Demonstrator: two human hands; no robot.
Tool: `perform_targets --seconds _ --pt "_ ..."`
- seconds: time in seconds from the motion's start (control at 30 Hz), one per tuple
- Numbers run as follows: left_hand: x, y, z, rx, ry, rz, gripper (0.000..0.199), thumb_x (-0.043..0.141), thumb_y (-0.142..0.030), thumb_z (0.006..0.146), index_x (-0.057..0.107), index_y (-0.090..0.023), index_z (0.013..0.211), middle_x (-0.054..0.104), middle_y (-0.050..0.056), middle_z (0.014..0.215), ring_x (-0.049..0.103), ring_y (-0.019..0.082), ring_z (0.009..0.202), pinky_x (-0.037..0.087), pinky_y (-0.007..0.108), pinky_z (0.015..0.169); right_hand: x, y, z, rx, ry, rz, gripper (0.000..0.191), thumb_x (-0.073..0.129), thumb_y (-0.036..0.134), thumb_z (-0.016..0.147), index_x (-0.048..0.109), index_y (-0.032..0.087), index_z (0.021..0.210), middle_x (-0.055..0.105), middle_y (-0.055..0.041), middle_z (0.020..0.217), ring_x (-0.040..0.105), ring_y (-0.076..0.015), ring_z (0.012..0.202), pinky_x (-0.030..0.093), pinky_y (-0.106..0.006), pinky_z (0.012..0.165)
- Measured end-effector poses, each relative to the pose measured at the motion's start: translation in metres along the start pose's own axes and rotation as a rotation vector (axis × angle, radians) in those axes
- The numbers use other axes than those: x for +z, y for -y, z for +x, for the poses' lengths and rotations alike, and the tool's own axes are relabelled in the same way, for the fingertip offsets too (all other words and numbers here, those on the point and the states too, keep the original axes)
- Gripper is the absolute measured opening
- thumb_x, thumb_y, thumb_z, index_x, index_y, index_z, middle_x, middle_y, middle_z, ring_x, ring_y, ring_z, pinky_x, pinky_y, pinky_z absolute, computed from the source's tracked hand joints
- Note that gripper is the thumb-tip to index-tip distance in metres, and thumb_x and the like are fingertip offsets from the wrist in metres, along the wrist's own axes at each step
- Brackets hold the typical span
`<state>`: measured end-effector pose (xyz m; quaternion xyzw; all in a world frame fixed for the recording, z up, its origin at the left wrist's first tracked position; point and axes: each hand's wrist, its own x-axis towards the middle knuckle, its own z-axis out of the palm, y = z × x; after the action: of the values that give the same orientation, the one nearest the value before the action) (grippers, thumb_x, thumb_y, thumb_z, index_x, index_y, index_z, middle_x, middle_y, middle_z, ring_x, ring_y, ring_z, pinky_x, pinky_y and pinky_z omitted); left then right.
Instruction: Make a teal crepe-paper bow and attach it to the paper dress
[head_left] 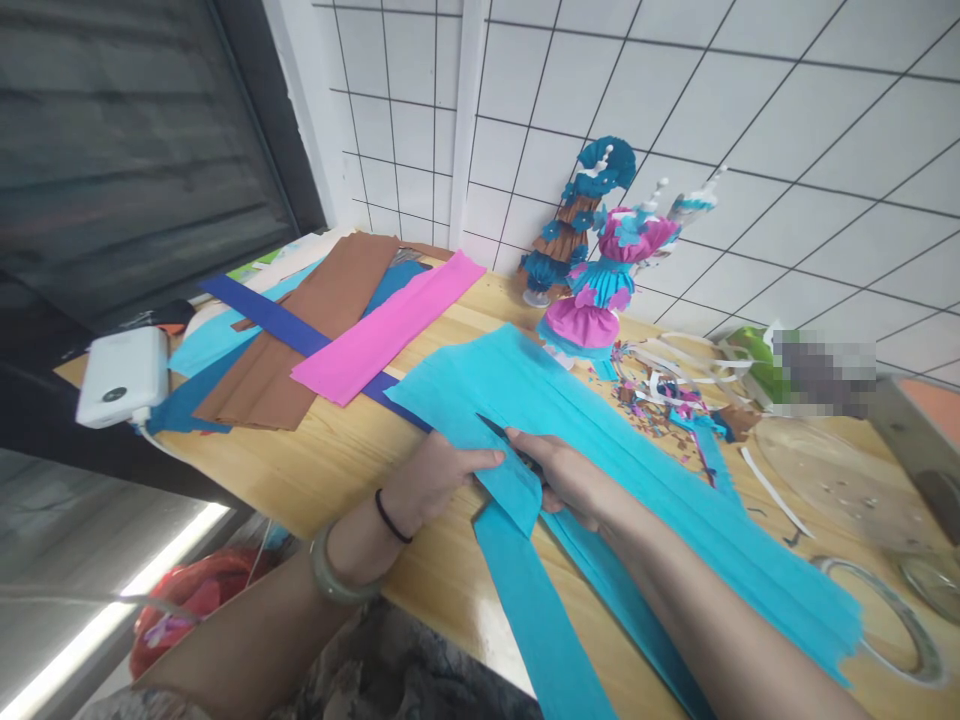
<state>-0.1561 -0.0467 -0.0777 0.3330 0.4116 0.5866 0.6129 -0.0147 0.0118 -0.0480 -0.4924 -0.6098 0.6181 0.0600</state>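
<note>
Over turquoise paper [615,440], left hand [435,480] pinching its edge, right hand [566,475] slanting inward, fingers [531,445] gripping what look like scissors [492,426]

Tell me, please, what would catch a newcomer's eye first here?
Probably the broad turquoise sheet spread diagonally over the wooden table, with the left hand at its edge and the right hand holding a dark blade. Next might come the ruffled pink-and-blue tower near the tiled wall, then the pink strip lying across the brown one.
</note>
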Motion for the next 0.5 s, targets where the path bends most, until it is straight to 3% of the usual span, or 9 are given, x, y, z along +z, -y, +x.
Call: perform_targets --seconds 0.33,0.5 --pt "0.003 -0.0026 -0.0013 -0.013 -0.011 -0.008 0.044 0.069 -0.016 0.061 0.057 -0.019 0.103 0.062 0.004 0.114 0.057 0.022 0.105 0.046 0.037 0.091 -0.0008 -0.003 0.002 0.001 0.014 -0.025 0.044 0.041 0.057 0.079 0.053 0.017 0.064 0.033 0.0071 0.039 0.031 -0.0069 0.031 0.021 -0.021 0.032" --pt "-0.0021 0.0 -0.0015 0.006 0.03 0.075 0.037 0.064 -0.02 0.067 0.058 -0.018 0.104 0.065 0.004 0.107 0.06 0.022 0.097 0.049 0.037 0.086 0.0001 0.0005 0.0007 -0.003 0.011 0.0 0.041 0.042 0.054 0.08 0.052 0.017 0.064 0.032 0.0078 0.039 0.029 -0.0065 0.031 0.02 -0.021 0.031"
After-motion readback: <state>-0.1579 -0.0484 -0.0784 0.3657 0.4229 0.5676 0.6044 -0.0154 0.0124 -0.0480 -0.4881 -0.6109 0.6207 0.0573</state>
